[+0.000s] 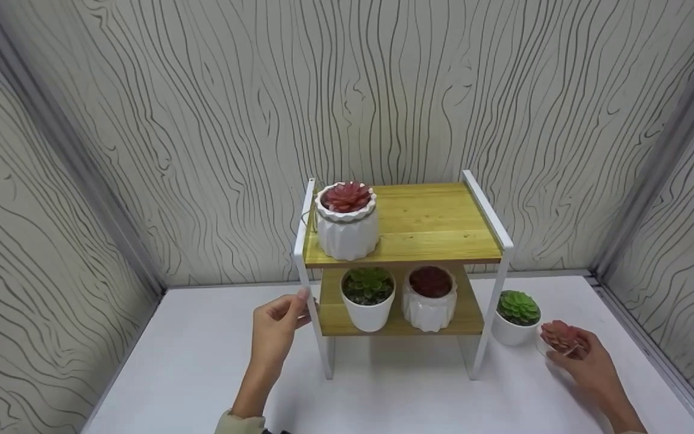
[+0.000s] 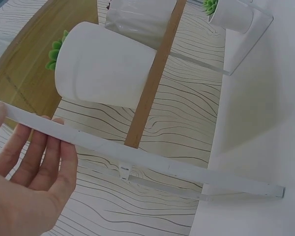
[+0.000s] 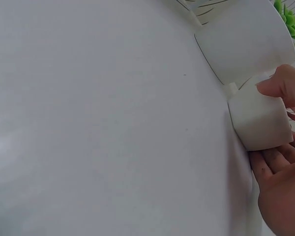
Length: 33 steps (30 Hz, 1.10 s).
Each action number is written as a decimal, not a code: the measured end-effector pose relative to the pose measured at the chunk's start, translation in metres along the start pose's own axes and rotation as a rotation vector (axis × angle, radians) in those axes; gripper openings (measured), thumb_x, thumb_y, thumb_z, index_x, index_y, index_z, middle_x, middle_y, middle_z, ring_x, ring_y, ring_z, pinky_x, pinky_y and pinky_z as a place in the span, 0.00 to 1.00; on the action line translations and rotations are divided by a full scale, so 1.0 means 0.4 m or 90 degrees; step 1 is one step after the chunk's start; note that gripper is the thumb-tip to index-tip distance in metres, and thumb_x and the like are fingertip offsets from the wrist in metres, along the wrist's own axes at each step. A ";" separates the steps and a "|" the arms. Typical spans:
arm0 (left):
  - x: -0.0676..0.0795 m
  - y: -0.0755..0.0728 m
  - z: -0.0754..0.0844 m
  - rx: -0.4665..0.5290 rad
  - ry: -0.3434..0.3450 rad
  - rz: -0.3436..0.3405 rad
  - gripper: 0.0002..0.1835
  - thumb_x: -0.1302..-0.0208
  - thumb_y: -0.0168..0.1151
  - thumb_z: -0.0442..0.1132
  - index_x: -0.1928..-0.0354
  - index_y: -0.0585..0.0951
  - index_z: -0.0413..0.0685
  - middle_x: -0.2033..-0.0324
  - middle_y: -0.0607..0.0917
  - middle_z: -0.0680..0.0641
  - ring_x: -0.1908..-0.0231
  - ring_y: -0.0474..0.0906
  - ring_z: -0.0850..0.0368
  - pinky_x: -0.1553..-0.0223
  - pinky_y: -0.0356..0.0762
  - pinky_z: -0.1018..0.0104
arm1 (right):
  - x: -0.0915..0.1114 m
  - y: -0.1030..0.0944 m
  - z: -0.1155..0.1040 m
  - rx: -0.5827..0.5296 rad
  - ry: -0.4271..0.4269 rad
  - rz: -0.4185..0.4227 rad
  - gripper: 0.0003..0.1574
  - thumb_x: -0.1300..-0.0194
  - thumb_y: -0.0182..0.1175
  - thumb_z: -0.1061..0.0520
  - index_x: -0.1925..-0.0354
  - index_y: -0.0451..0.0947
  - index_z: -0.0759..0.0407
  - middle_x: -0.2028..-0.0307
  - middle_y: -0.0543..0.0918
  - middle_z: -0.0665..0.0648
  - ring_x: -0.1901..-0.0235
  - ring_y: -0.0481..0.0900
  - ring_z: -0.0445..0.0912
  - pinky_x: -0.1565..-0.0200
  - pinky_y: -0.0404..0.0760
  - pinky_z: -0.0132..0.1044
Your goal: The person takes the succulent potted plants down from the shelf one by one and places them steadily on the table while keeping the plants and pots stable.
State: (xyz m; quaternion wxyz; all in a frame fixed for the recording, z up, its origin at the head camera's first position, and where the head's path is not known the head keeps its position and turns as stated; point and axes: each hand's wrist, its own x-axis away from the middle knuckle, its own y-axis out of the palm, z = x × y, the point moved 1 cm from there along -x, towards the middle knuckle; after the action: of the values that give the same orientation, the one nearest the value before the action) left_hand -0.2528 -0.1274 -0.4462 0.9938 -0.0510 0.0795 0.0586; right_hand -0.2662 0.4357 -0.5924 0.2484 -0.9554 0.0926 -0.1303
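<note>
A two-tier shelf with wooden boards (image 1: 431, 217) and white metal side frames stands in the middle of the table. My left hand (image 1: 275, 328) pinches its left front leg (image 2: 162, 164), thumb on one side and fingers on the other. At the right, my right hand (image 1: 594, 364) holds a potted pink succulent (image 1: 559, 335) by its small white pot (image 3: 258, 115), which sits at the table surface. Just beside it is a potted green succulent (image 1: 518, 307) in a smooth white pot.
On the top board, at the left, stands a red succulent in a fluted white pot (image 1: 348, 232). The lower board bears a green succulent (image 1: 369, 301) and a dark red one in a ribbed pot (image 1: 430, 307). Wood-grain panels (image 1: 232, 120) enclose the white table (image 1: 202, 343).
</note>
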 end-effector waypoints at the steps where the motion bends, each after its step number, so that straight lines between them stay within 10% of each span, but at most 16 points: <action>1: -0.001 0.000 -0.001 0.000 0.001 0.000 0.18 0.24 0.64 0.49 0.54 0.89 0.41 0.56 0.90 0.41 0.52 0.89 0.53 0.45 0.90 0.65 | 0.001 0.001 -0.001 0.001 0.000 0.001 0.68 0.30 0.69 0.50 0.20 0.33 0.77 0.21 0.45 0.82 0.20 0.48 0.74 0.20 0.57 0.64; 28: 0.004 0.001 0.001 0.001 -0.012 0.004 0.20 0.25 0.64 0.53 0.54 0.89 0.41 0.56 0.90 0.43 0.52 0.88 0.54 0.44 0.89 0.65 | 0.038 -0.025 -0.020 0.017 -0.011 0.070 0.65 0.29 0.68 0.45 0.18 0.39 0.70 0.21 0.52 0.79 0.22 0.56 0.71 0.21 0.63 0.60; 33: 0.000 0.001 -0.002 0.009 -0.003 0.004 0.18 0.24 0.65 0.49 0.56 0.89 0.39 0.58 0.90 0.43 0.53 0.89 0.53 0.46 0.90 0.64 | 0.049 -0.033 -0.027 0.044 -0.044 0.089 0.63 0.29 0.69 0.43 0.19 0.43 0.71 0.23 0.57 0.79 0.24 0.60 0.70 0.34 0.79 0.29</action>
State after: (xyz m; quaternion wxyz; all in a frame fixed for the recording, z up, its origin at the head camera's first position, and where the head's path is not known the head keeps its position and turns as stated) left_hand -0.2531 -0.1270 -0.4472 0.9941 -0.0439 0.0775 0.0614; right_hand -0.2494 0.4374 -0.5730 0.2924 -0.9415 0.1458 -0.0827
